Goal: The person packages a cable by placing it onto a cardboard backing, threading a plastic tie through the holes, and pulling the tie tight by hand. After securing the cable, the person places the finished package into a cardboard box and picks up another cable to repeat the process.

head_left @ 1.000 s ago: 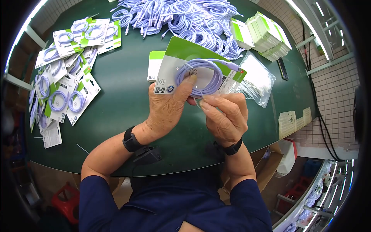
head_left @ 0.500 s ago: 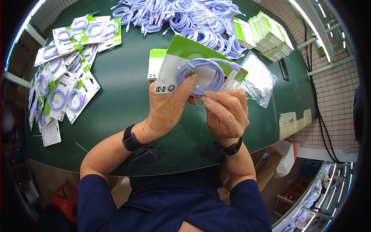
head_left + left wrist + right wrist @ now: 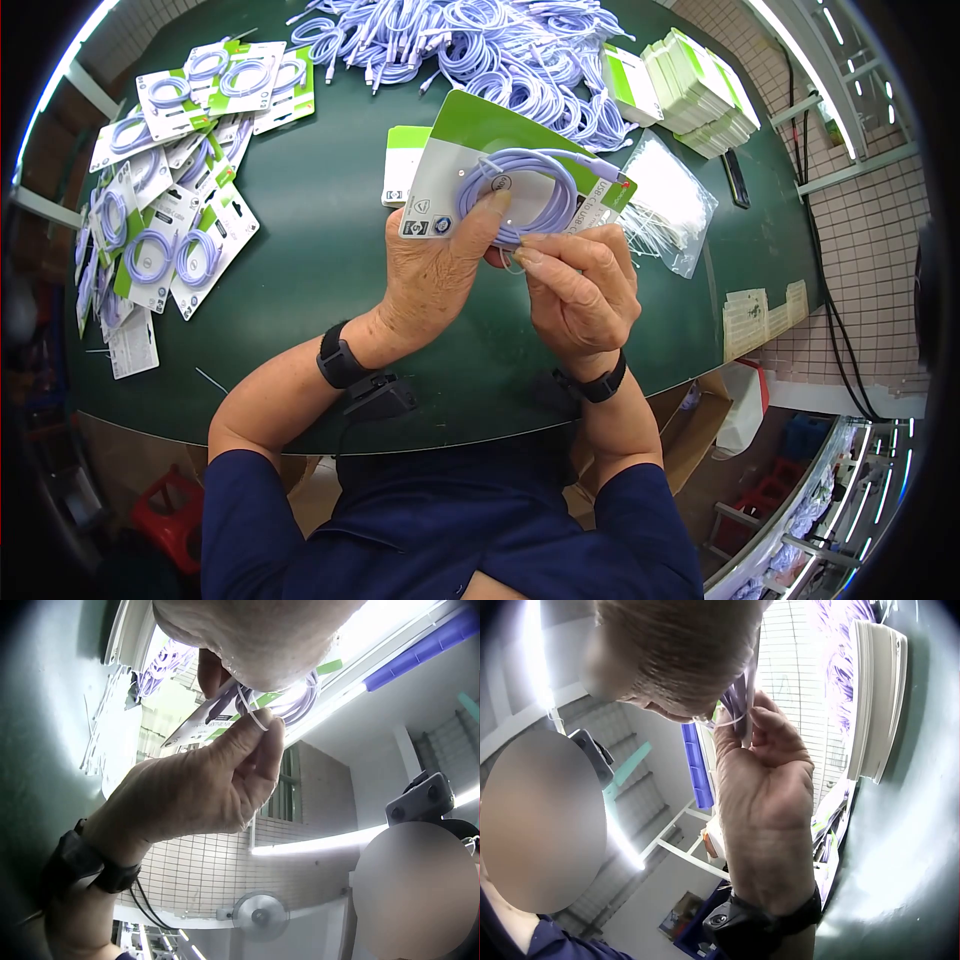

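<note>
The left hand [image 3: 432, 270] grips a green and white card [image 3: 424, 180], its thumb pressing a coiled lilac cable [image 3: 548, 215] against the card's face. At the coil's lower edge the right hand [image 3: 588, 295] pinches a thin white tie [image 3: 511, 263] between thumb and forefinger. The left wrist view shows the white tie [image 3: 250, 707] looped near the right hand's [image 3: 199, 784] fingertips. In the right wrist view the tie [image 3: 731, 721] passes round the cable beside the left hand's fingers. The left hand's fingers behind the card are mostly hidden in the head view.
Carded cables [image 3: 150, 258] lie overlapping at the left. A heap of loose lilac cables [image 3: 480, 50] spreads across the back. Stacked cards [image 3: 690, 90] stand at the back right, near a clear bag of white ties [image 3: 672, 205]. A small card stack [image 3: 400, 165] sits behind the left hand.
The right hand has shifted slightly at the coil's lower edge, and the tie's loop beneath it looks smaller than a second ago. The left hand still holds card and cable in nearly the same place.
</note>
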A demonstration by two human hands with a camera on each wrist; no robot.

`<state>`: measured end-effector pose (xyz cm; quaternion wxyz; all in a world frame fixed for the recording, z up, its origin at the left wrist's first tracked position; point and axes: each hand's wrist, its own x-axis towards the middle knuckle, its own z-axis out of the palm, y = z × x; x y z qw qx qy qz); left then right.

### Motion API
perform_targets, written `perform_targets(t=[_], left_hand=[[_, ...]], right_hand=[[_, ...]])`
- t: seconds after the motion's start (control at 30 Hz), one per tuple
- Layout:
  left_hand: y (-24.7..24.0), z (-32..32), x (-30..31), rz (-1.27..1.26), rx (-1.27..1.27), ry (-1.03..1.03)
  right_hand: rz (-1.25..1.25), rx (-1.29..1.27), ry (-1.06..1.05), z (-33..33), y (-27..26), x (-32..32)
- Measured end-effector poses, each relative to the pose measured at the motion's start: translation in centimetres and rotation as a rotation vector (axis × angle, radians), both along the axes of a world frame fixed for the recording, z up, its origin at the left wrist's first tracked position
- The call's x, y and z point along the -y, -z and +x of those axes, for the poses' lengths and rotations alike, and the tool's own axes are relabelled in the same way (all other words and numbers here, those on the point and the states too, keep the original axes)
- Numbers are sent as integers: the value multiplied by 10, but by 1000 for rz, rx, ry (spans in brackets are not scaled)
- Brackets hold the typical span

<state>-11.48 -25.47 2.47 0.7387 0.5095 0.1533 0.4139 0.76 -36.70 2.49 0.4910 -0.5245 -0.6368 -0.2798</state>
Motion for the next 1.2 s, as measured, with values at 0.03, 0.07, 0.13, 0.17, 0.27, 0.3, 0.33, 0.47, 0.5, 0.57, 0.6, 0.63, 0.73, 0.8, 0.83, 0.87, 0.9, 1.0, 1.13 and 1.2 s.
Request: perform_targets(t=[0.03, 0.07, 0.13, 0.17, 0.27, 0.3, 0.33, 0.47, 0.5, 0.57, 0.6, 0.63, 0.73, 0.8, 0.83, 0.87, 0.9, 1.0, 1.13, 1.2], left_hand=[[1, 0, 0, -4, -2, 8], [1, 0, -1, -7, -5, 17], [3, 0, 0, -12, -9, 26], [4, 0, -1, -7, -14, 31], [6, -1, -1, 4, -23, 39], [7, -1, -1, 4, -33, 45], [7, -1, 0, 4, -43, 49], [7, -3, 1, 27, -71, 46], [6, -3, 0, 38, -81, 44], [5, -3, -1, 71, -70, 34], [6, -4, -1, 83, -77, 27], [6, -3, -2, 94, -84, 21], [7, -3, 0, 65, -66, 42], [7, -2, 0, 42, -64, 54], [7, -2, 0, 28, -59, 59], [7, -2, -1, 15, -57, 64], [7, -3, -1, 4, -55, 69], [7, -1, -2, 8, -40, 74], [6, -2, -4, 21, -56, 86], [4, -2, -4, 29, -78, 93]], right_hand=[[4, -9, -2, 0, 0, 0], [4, -10, -2, 0, 1, -1], [-33, -30, 14, 0, 0, -1], [-52, -39, 22, 0, 0, -1], [-71, -74, -5, -2, 1, -5], [-80, -90, -19, -3, 1, -6], [-77, -87, -19, -3, 1, -6], [-96, -65, 22, -5, -5, -5], [-115, -52, 28, -6, -8, -3], [-155, -26, 42, -8, -13, 0], [-140, -11, 43, -8, -15, 1], [-150, -3, 42, -8, -16, 2], [-176, 14, 46, -6, -18, 1], [-161, -28, 38, -4, -19, -2], [-156, -53, 33, -4, -19, -3], [-158, -56, 33, -4, -19, -3], [-174, -89, 9, -3, -18, -3], [-203, -175, -32, -1, -16, -3], [-155, -107, -93, 3, -11, -1], [-158, -112, -83, 1, -15, 0]])
